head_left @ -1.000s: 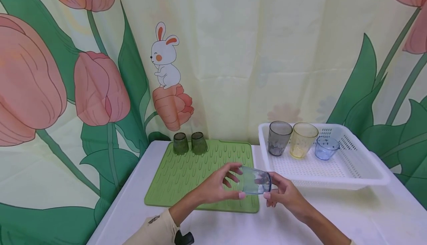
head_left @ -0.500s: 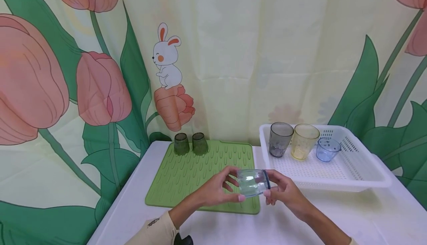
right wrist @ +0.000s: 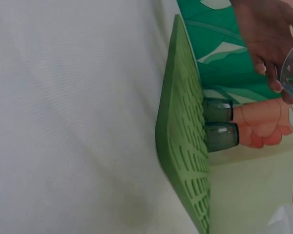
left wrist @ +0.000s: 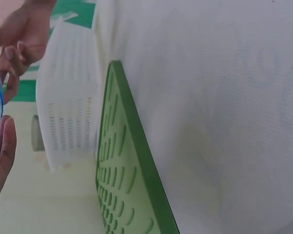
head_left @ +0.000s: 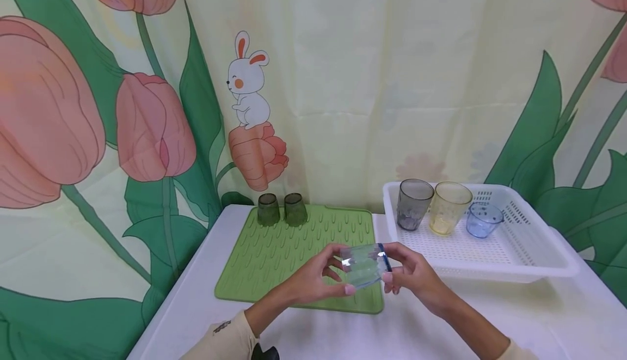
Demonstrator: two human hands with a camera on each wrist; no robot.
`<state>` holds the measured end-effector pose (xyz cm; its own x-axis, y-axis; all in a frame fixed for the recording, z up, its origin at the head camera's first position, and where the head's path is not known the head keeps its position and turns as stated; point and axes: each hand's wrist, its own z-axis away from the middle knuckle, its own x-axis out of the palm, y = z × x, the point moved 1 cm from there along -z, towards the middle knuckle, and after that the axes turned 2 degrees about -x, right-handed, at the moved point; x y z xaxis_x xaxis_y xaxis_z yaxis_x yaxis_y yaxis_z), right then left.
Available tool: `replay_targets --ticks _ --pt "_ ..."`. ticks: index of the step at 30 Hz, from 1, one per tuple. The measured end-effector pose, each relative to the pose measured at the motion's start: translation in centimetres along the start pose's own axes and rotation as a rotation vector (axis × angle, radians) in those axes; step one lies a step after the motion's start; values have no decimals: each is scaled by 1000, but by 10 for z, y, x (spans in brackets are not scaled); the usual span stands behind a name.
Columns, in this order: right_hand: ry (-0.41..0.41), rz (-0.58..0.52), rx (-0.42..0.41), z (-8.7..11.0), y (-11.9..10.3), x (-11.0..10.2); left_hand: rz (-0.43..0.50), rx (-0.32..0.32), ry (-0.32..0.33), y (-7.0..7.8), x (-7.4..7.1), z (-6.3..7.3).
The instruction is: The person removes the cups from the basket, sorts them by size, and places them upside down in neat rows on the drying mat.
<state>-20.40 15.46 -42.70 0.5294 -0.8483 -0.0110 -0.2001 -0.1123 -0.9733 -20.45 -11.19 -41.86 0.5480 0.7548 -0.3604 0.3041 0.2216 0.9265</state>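
"How much of the glass tumbler (head_left: pixel 364 266) can you make out?"

"Nearly all in the head view, though fingers cover both ends. The left wrist view crops it to a blue-edged slice, and the right wrist view cuts it off too."

"Anything else unclear?"

"A black object (head_left: pixel 265 353) beside the left sleeve (head_left: pixel 225 338) is sliced by the bottom edge; I can't tell what it is. And in the left wrist view, the white basket (head_left: pixel 539 272) hides most of one glass."

"Where's the tumbler against the grip?"

"Between the two hands, on its side in the air. The left grip (head_left: pixel 313 281) is clamped on one end, the right grip (head_left: pixel 415 274) on the dark-blue-edged end."

"And underneath?"

"The green drying mat (head_left: pixel 274 262), flat on the worktop (head_left: pixel 372 341)."
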Motion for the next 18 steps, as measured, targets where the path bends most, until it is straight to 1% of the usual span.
replay_targets --ticks 5,8,13,18 --pt "-11 16 5 -7 -3 2 2 -6 10 -2 -3 3" --pt "-39 0 -25 -12 -5 3 -5 -14 23 -3 -5 5" --pt "-79 -12 -74 -20 -8 4 -13 -11 47 -6 -9 10" --pt "-58 42 -65 -27 -11 5 -33 -31 72 -15 -14 17"
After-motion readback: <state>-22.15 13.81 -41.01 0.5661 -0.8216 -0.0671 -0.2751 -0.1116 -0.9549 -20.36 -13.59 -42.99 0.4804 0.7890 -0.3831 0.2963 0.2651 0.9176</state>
